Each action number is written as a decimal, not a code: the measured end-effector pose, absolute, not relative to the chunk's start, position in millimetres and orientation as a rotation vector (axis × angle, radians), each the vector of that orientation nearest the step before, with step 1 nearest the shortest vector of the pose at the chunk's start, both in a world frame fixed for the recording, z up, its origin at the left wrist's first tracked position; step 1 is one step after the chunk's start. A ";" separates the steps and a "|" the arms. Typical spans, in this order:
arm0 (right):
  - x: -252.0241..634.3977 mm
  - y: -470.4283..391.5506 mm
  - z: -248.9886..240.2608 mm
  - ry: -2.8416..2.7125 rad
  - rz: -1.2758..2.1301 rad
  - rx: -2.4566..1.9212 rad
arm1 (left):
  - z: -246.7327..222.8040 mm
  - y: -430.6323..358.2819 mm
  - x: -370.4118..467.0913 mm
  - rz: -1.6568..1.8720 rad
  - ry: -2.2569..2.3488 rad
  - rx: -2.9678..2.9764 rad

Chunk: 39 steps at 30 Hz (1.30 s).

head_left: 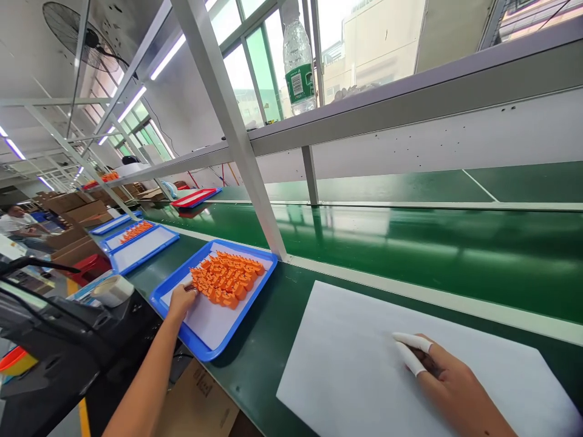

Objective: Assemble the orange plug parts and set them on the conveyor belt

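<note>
My left hand (182, 300) reaches into a blue tray (210, 354) at the near edge of a cluster of small orange plastic pieces (230, 278). Its fingers are closed at the cluster's left side, with a small dark bit at the tips that I cannot make out. White paper lines this tray under the pieces. Over a large white sheet (346, 346) on the green bench, my right hand (449, 373) wears white finger covers on thumb and forefinger. Those two tips come together with nothing visible between them, and the other fingers curl under.
More blue trays (146, 249) line the bench to the left, one with orange pieces. A red tray (195, 198) lies farther back. A metal post (228, 115) rises beside the near tray. A plastic bottle (298, 67) stands on the shelf. A tape roll (113, 290) sits at left.
</note>
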State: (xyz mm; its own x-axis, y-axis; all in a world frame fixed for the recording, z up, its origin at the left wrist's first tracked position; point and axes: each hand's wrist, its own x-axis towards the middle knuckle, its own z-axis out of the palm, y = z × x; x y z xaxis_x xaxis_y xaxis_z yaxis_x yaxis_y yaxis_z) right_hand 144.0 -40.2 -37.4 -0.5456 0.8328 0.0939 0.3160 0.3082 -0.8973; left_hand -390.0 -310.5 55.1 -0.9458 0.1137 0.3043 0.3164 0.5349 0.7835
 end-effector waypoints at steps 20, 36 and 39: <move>138.7 -50.5 -17.7 -2.183 1.044 -0.732 | 49.3 -75.9 -83.5 -1.823 -2.222 -2.257; 134.7 -48.3 -18.0 -2.129 1.066 -0.785 | -13.0 -18.8 -24.6 -1.905 -2.414 -2.593; 135.4 -46.3 -16.6 -2.087 1.175 -0.871 | -12.5 -17.7 -24.8 -1.943 -2.452 -2.597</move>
State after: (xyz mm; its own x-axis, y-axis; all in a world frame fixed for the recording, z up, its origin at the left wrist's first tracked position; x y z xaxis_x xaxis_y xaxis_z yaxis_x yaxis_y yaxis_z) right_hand 135.4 -46.3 -16.6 -0.6156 0.7696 0.1694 0.2540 0.3973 -0.8818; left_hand -24.8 -17.7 -12.5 0.0513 0.9987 0.0077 0.2358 -0.0196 0.9716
